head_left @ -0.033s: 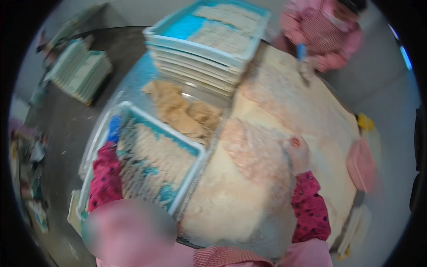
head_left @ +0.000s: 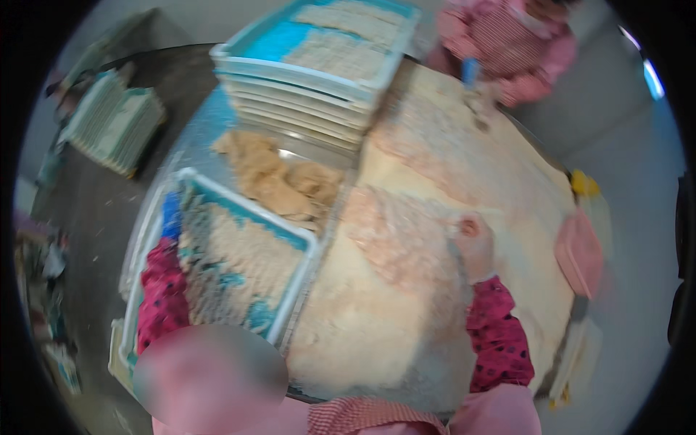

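Observation:
My right hand [head_left: 475, 243], bare-looking with a pink spotted sleeve, is over the right edge of a heap of wet, pale pinkish pieces [head_left: 402, 235] on the table. Its fingers are curled together at the heap; what they pinch, if anything, is too blurred to make out. My left hand [head_left: 171, 214], in a blue glove, is at the left side of a white-rimmed tray [head_left: 313, 254] with a blue-green bottom. Rows of small pale and greyish pieces [head_left: 250, 250] cover most of that tray. The left fingers do not show clearly.
A stack of trays [head_left: 301, 98] stands at the far left of the table, near a crumpled tan cloth [head_left: 268, 177]. Across the table a co-worker [head_left: 511, 47] works with a blue-cuffed hand. A pink basket [head_left: 578, 254] lies at the right edge. More trays [head_left: 119, 119] stand on the floor.
The whole view has shifted a little, so the scene sits further left and slightly higher. Both my hands stay at nearly the same places on the tray and the heap.

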The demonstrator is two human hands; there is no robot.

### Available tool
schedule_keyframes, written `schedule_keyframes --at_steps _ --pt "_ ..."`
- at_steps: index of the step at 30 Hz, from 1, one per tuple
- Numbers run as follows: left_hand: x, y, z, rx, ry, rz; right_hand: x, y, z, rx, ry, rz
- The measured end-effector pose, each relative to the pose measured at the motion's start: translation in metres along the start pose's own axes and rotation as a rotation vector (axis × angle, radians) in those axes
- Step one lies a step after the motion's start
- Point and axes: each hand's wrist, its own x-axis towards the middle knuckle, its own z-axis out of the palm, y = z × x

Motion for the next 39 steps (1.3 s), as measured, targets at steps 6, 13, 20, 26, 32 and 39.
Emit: schedule_keyframes --at_steps 6,13,20,26,32,39 --pt "-0.106 -0.049 0.043 0.552 -0.284 0.408 -0.164 -0.022 -0.036 -0.174 -0.906 -0.112" --pt "-0.305 -0.172 0.180 1.208 -1.059 0.624 -0.309 -0.005 -0.047 -0.684 -0.360 -0.026" --pt "-0.387 -0.270 0.232 1.225 -1.178 0.753 -0.263 0.091 -0.128 -0.390 0.395 0.487" --pt "-0.380 -0.255 0.226 1.358 -1.084 0.802 -0.227 0.089 -0.130 -0.982 0.167 0.097" --pt "-0.349 -0.220 0.190 1.554 -0.892 0.797 -0.248 0.098 -0.151 -0.316 0.350 0.442" --pt "-0.343 -0.229 0.189 1.532 -0.745 0.627 -0.288 0.052 -0.144 -0.327 -0.071 0.136"
